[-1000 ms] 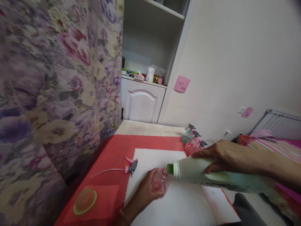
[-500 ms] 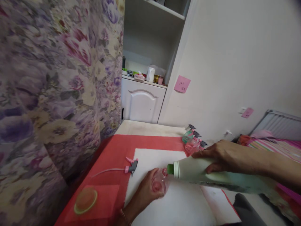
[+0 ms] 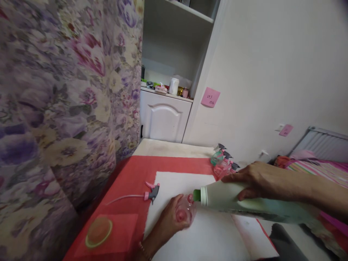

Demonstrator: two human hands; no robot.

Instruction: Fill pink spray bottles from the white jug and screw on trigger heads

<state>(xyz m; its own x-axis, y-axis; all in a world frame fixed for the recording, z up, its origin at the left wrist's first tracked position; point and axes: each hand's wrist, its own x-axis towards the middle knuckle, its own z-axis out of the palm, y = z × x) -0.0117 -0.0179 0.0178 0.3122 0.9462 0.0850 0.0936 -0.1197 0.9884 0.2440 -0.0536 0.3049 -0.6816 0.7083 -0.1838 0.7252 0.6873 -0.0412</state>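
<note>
My right hand [image 3: 254, 179] grips a large pale green jug [image 3: 244, 203] tipped on its side, its green spout against the mouth of a small clear pink bottle [image 3: 185, 212]. My left hand [image 3: 168, 221] wraps around that small bottle and steadies it on the white cloth [image 3: 179, 183]. A loose pink and grey spray head [image 3: 150, 192] with a long dip tube lies on the red table cover [image 3: 136, 174], left of my hands.
Several filled spray bottles [image 3: 223, 161] stand at the back right by the wall. A round lid [image 3: 98, 232] lies at the near left. A flowered curtain [image 3: 62, 94] hangs at left, a white cabinet [image 3: 163, 117] stands behind, striped bedding [image 3: 312, 168] at right.
</note>
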